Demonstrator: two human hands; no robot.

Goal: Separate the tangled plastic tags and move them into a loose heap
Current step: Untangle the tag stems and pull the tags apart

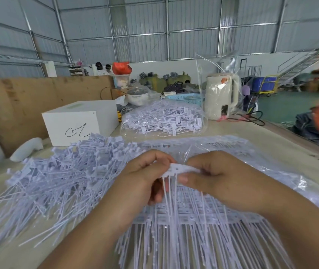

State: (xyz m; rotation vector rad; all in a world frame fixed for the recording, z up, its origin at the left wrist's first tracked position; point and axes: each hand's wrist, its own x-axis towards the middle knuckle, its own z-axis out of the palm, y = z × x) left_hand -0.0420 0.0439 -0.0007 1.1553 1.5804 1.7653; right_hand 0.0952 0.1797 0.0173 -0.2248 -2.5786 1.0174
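Observation:
A short strip of joined white plastic tags point(176, 170) hangs between my hands, its thin tails pointing down. My left hand point(145, 175) pinches its left end and my right hand point(213, 173) pinches its right end. Below them lie rows of joined tags point(189, 216) on a clear plastic sheet, tails toward me. To the left spreads a loose heap of separate tags point(61, 171) on the table.
A clear bag full of tags point(162, 117) lies behind the work area. A white box point(81, 121) stands at the back left, a cream kettle point(221, 96) and a blue basket point(186, 99) at the back. The table edge point(298, 136) runs along the right.

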